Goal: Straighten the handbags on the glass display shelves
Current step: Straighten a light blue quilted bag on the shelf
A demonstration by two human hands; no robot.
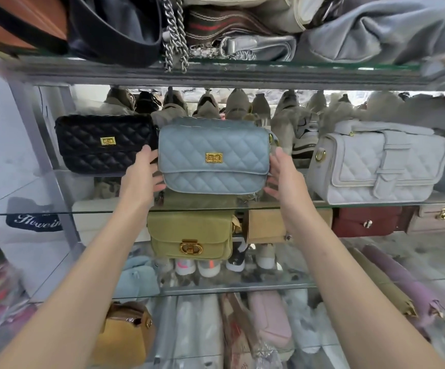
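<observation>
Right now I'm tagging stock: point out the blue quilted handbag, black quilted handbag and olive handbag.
blue quilted handbag (216,139): head view, quilted flap.
black quilted handbag (88,145): head view, quilted flap.
olive handbag (189,231): head view, front flap.

The blue bag (213,155) in the middle is a pale, dusty blue with diamond quilting and a gold clasp (214,157). The black bag (101,145) to its left has the same diamond quilting and a gold lock (108,141). The grey bag (375,166) on the right is a light lavender grey, quilted in diamonds, with paler edging. One shelf down, the olive bag (189,235) is plain olive green with a gold buckle (190,246), and the red bag (365,221) is dark maroon. Lower still, the mustard bag (125,334) is yellow-brown. On the top shelf a strap (216,23) shows green and red stripes beside a silver chain (175,35).
</observation>
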